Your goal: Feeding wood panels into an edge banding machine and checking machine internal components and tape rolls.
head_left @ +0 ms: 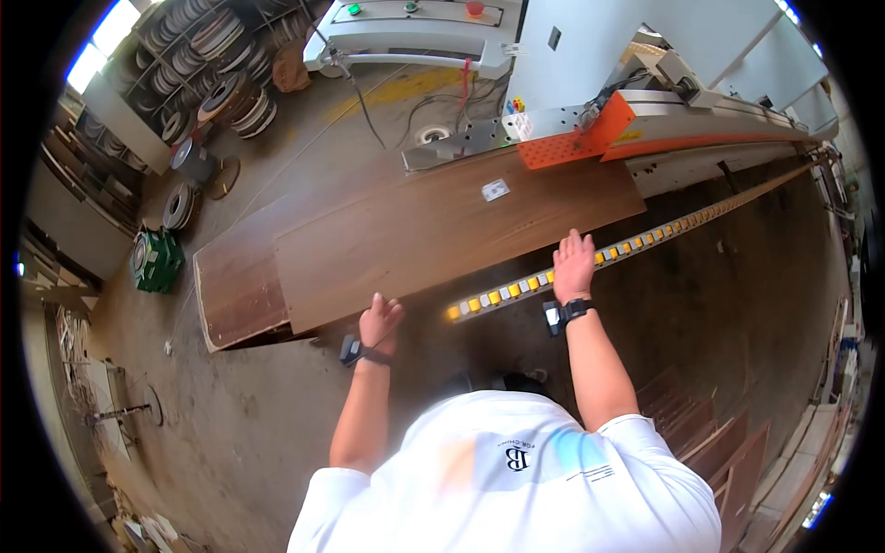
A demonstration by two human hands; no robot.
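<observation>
A long brown wood-grain board [396,244] with a small white label [495,190] lies in front of me, its far right end beside the machine's orange guard [581,134]. My left hand [380,326] is at its near edge, fingers apart; I cannot tell whether it touches the board. My right hand [573,265] reaches over a rail of yellow and white rollers [513,290], close to the board's near right edge. Its fingers are stretched out, and nothing shows in them. Both wrists wear black straps with small devices.
Beneath the board's left end lies a darker reddish-brown panel stack [238,293]. The pale machine [590,55] stands beyond, with a button panel [415,13] at the back. Edging rolls [221,37] fill racks at far left, near a green crate [157,260]. More panels [728,461] lean at lower right.
</observation>
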